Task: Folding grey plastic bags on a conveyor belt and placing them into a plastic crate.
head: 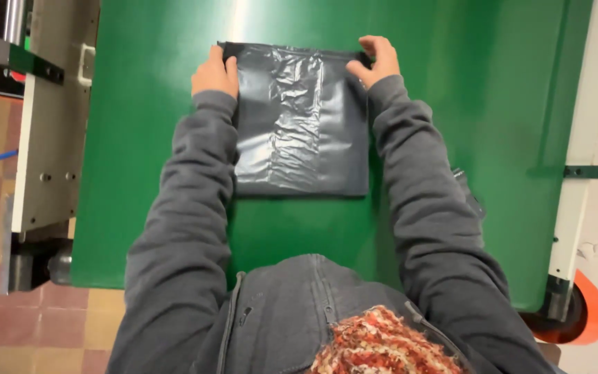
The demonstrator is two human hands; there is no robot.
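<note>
The far left corner of a flat dark grey plastic bag (297,118) is pinched by the left hand (214,73), fingers curled shut over the edge. The bag lies on the green table (493,104) between both hands, its far right corner pinched likewise by the right hand (376,61). Both arms are stretched forward in grey sleeves; the step in hand appears to be squaring the bag flat, so even tension at both corners seems called for.

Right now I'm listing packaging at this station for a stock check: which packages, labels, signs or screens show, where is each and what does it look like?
Dark grey plastic bag: flat, roughly rectangular, crinkled and glossy, lying mid-way across the green table; left hand and right hand pinch its far corners.
Labels, signs, screens: none that I can make out.
</note>
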